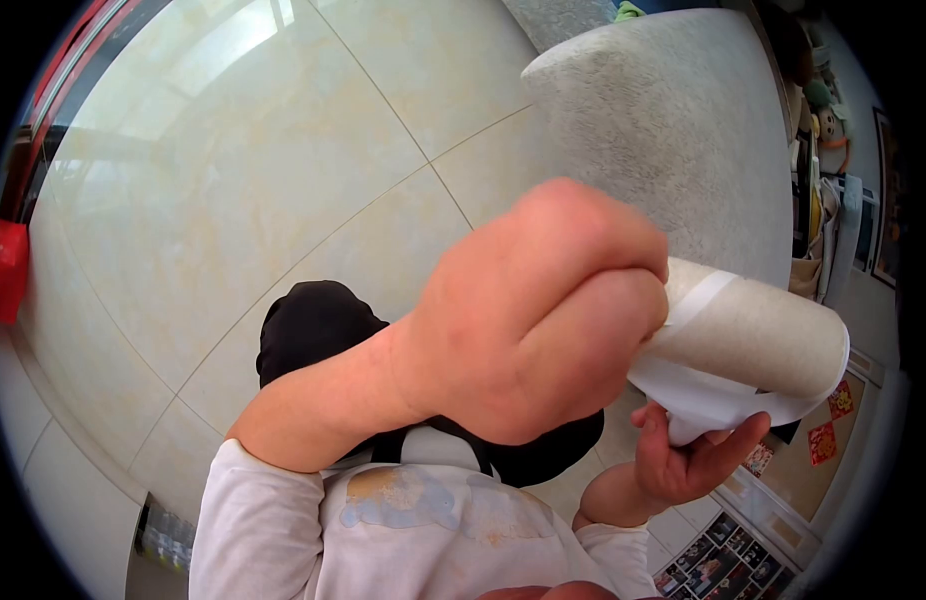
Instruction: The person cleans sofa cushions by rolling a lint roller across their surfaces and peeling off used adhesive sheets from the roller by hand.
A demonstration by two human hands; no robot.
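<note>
A beige cardboard tube (758,325) points right and slightly down, with a white strip crossing its near end. My left hand (543,315) is curled in a fist at the tube's left end; its fingertips and the part it grips are mostly hidden. A loose white sheet (698,395) hangs along the underside of the tube and reaches round its far rim. Below it, my right hand (693,460) faces palm up, fingers bent against the sheet's lower edge.
Glossy tiled floor (233,180) spreads across the left. A grey textured cover (663,130) lies beyond the tube. At the left edge is a red bag (8,270). Shelves with items line the right, and a photo board (723,560) shows lower right.
</note>
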